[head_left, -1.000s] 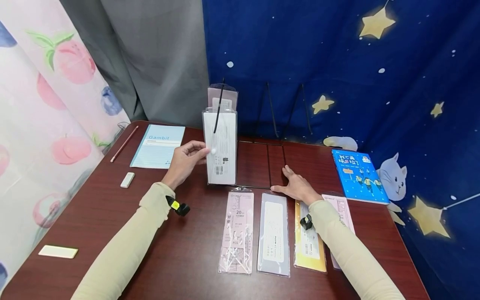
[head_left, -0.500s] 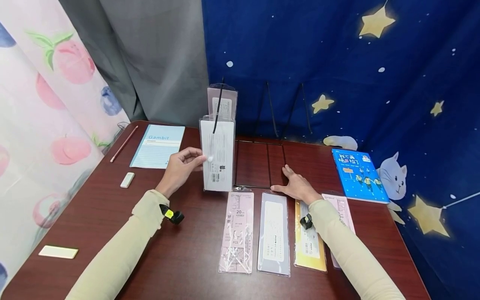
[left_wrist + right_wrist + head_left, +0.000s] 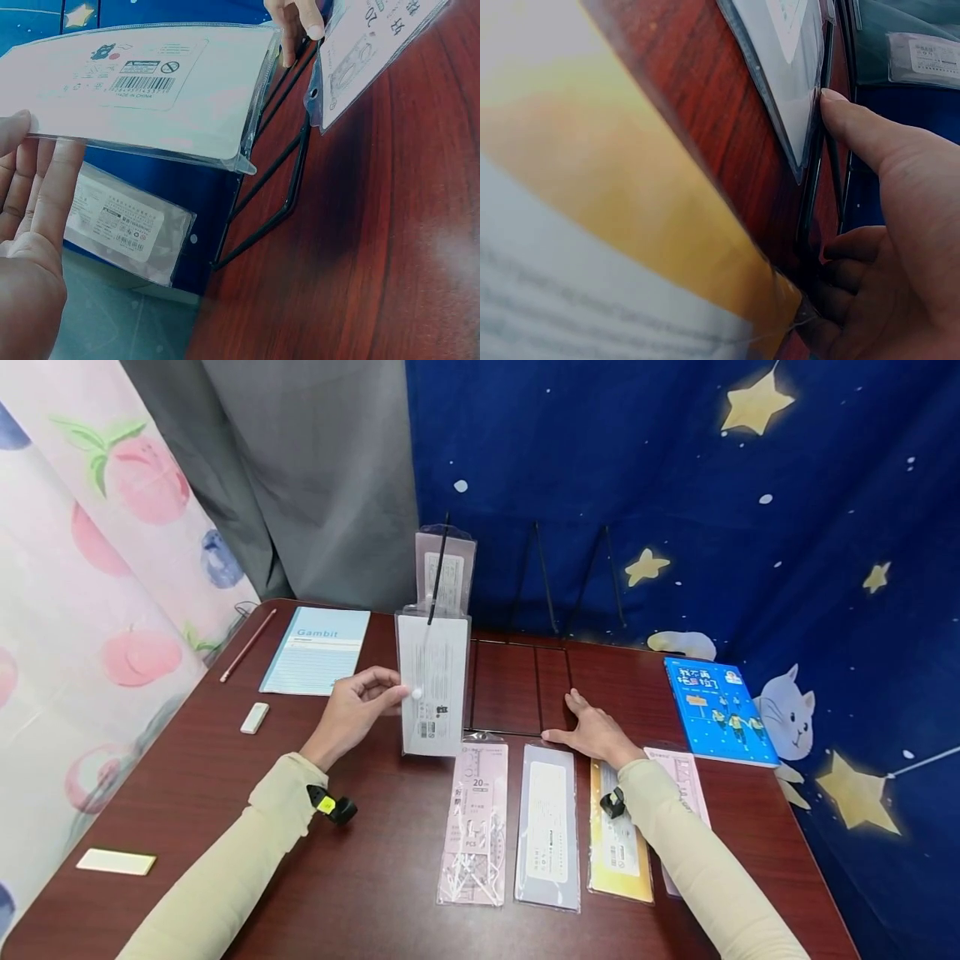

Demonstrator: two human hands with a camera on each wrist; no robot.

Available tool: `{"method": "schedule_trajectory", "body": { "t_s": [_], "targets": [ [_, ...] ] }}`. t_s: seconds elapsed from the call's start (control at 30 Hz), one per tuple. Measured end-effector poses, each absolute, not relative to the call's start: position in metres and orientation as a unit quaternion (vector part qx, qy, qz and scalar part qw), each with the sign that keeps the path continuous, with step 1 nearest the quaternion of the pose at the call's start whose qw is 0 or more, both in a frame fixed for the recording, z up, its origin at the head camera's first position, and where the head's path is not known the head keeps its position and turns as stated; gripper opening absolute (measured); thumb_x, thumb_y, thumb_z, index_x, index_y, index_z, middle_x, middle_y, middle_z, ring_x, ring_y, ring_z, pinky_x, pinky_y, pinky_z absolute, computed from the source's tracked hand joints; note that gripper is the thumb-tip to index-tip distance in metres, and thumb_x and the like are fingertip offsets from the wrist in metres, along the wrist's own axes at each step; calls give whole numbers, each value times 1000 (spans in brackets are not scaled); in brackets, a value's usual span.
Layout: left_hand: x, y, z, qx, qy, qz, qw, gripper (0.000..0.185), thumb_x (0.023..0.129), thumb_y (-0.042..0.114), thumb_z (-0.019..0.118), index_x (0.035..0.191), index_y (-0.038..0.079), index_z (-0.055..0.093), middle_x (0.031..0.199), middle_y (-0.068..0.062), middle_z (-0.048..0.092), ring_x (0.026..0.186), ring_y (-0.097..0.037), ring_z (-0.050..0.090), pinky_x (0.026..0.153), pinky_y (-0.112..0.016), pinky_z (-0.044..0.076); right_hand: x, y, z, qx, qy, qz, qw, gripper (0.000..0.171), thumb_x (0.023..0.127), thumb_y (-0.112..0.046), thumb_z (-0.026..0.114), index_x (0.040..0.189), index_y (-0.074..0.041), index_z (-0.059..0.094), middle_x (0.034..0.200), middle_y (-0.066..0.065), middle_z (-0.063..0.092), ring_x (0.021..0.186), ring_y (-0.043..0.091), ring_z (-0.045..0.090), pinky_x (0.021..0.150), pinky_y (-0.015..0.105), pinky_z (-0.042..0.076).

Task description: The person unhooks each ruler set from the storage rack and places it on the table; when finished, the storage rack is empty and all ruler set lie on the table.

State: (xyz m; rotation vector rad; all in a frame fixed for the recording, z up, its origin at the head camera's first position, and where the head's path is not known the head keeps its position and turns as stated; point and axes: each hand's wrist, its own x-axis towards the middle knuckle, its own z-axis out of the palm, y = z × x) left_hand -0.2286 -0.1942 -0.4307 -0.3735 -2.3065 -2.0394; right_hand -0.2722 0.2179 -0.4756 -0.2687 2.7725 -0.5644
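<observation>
Lowered toward six o'clock since a second ago, the white packet (image 3: 432,685), pinched upright by the left hand (image 3: 352,710), needs laying beside the pink packet (image 3: 475,818) while the spread right hand (image 3: 596,732) steadies the rack (image 3: 536,689) on the surface (image 3: 360,877).

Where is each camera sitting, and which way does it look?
Head: on the person's head, looking forward and down at the table; both sleeved arms show, the left hand holding the white packet, the right hand on the wire rack.
Left wrist: low by the left hand, looking across the table under the white packet.
Right wrist: beside the right hand, close to the table.
Shared: head and left wrist both show the white packet.
</observation>
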Motion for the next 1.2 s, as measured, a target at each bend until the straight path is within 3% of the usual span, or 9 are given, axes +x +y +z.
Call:
{"method": "schedule_trajectory", "body": {
  "t_s": [0.6,1.0,1.2],
  "targets": [
    [-209,-197,-427,-137,-751,-646,14,24,98,18,74,109,-2,68,100,4,75,88,-8,76,79,-34,64,-271,218,-476,-90,960,-214,153,107,90,-64,70,166,-6,21,175,15,11,155,49,25,122,64,30],
    [-197,-196,-422,-150,-742,-653,22,19,98,14,73,107,-2,67,95,5,75,84,-8,76,77,-43,63,-272,219,-474,-91,961,-210,155,108,90,-65,70,166,-6,20,175,15,10,155,50,26,121,64,30],
    [-191,-196,-421,-149,-745,-650,26,17,98,12,73,106,-2,67,94,6,74,81,-8,75,75,-39,64,-271,218,-474,-90,961,-210,155,107,90,-64,70,166,-6,20,175,16,11,154,50,26,121,65,30]
  ]
}}
